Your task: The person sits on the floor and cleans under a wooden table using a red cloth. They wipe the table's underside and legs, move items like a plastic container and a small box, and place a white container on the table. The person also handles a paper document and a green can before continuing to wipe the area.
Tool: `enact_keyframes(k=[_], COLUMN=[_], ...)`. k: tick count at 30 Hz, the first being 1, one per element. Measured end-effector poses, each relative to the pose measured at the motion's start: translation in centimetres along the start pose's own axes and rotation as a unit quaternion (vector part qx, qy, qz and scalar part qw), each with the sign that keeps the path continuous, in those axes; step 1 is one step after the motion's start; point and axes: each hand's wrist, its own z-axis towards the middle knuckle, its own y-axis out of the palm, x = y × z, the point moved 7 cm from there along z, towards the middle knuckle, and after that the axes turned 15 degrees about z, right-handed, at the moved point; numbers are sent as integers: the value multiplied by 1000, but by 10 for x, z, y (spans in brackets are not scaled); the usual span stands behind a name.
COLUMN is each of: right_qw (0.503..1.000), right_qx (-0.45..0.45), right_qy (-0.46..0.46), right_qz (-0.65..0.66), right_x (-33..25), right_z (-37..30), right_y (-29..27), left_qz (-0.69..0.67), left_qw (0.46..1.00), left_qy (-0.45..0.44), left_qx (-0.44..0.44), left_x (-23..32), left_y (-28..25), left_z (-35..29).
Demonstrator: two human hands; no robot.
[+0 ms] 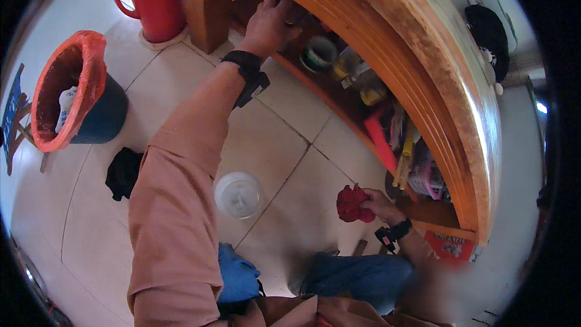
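Note:
My left hand (pixel 269 26) reaches into the low shelf (pixel 287 66) under the wooden table's edge. Its fingers bend around something dark that I cannot make out, partly hidden by the table. Just right of it on the shelf stands a dark round jar or cup (pixel 319 54). Gathered in my right hand (pixel 382 207) is a crumpled red cloth (pixel 354 203), held above the floor near the shelf's right end. Both wrists wear black bands with a small device.
On the tiled floor are a clear round plastic lid or tub (pixel 238 195), a black cloth-like bundle (pixel 124 173), and a bin (pixel 112 112) with an orange liner. A red thermos jug (pixel 158 3) stands by the table leg (pixel 209 9). Yellow-handled tools (pixel 407 156) lie on the shelf.

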Motion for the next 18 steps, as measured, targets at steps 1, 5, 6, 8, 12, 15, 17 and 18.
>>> enact_keyframes(k=[1, 5, 6, 8, 12, 15, 17, 18], right_qw=[1000, 999, 999, 1000, 999, 998, 997, 995], right_qx=[4, 28, 24, 22, 16, 27, 22, 0], right_qy=[-1, 10, 15, 10, -19, -42, -53, -67], right_qz=[30, 40, 29, 14, 44, 39, 51, 78], right_x=[0, 1, 1, 0, -5, -7, -9, -11], right_z=[-3, -8, -8, -7, -6, -7, -8, -7], right_y=[-1, -5, -5, -6, -7, -9, -9, -7], left_qz=[4, -68, -85, -115, -115, -88, -56, -77], left_qw=[1000, 997, 996, 992, 990, 995, 983, 985], left_qy=[6, 24, 27, 25, 71, 46, 33, 29], left_qx=[8, -35, -31, -43, 40, -1, -171, -155], left_x=[-1, -3, -2, 3, 13, 0, -19, -21], left_y=[8, 48, 54, 66, 56, 46, 48, 38], left_z=[2, 11, 13, 17, 18, 3, -25, -41])
